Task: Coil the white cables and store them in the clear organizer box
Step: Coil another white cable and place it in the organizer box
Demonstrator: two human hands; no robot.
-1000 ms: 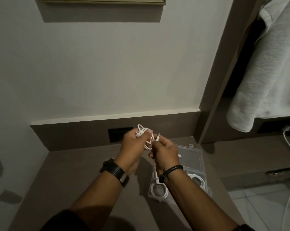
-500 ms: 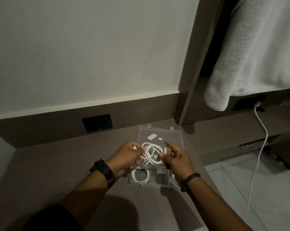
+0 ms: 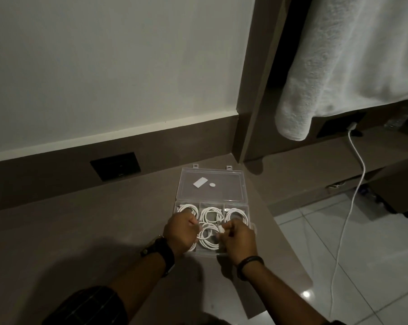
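While both hands sit low over the near row of the clear organizer box (image 3: 241,191), the left hand (image 3: 180,232) is curled on the left side of a coiled white cable (image 3: 209,239) and the right hand (image 3: 239,239) pinches its right side, near what looks like the plug end. Coil appears to be going down into the near middle compartment; whether it already rests on the bottom cannot be told. Left wrist carries a dark watch (image 3: 162,250), right wrist a dark band (image 3: 250,261). Box lies on the brown table (image 3: 81,231) near its right edge. Far row: three compartments, each already holding one coiled white cable (image 3: 237,215). Near left compartment also shows white cable under the left hand; near right compartment is hidden. Lid (image 3: 212,184) lies open flat beyond. Judgement: task late stage; remaining are release of this coil and closing the lid. A further white cable (image 3: 355,160) hangs plugged in at right.
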